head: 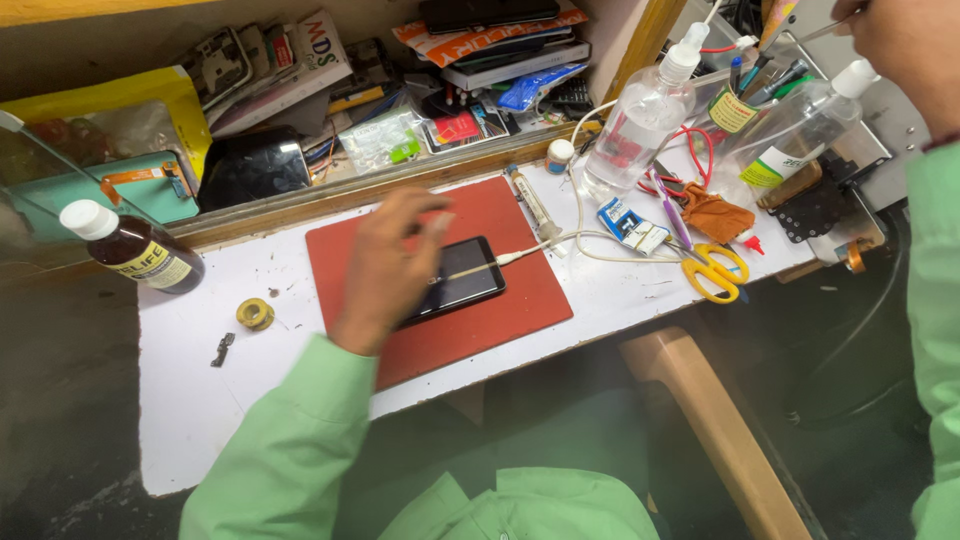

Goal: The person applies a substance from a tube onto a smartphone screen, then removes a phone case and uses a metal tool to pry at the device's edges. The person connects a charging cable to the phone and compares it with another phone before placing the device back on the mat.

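Note:
A black phone [468,281] lies screen up on a red mat [510,320] on the white worktop [200,400]. A white cable [560,242] is plugged into the phone's right end. My left hand [385,265], in a light green sleeve, rests over the phone's left end and grips it; the fingers are blurred. My right hand [905,45] is raised at the top right corner, closed on a thin metal tool [825,30] above a cup of pens and tools [745,95].
A brown bottle [130,255], a yellow tape roll [255,314] and a small black part [222,348] lie left. Two clear squeeze bottles [640,115], yellow scissors [715,270] and a syringe [530,200] sit right. A cluttered shelf [380,120] runs behind. A wooden stool [710,420] stands below.

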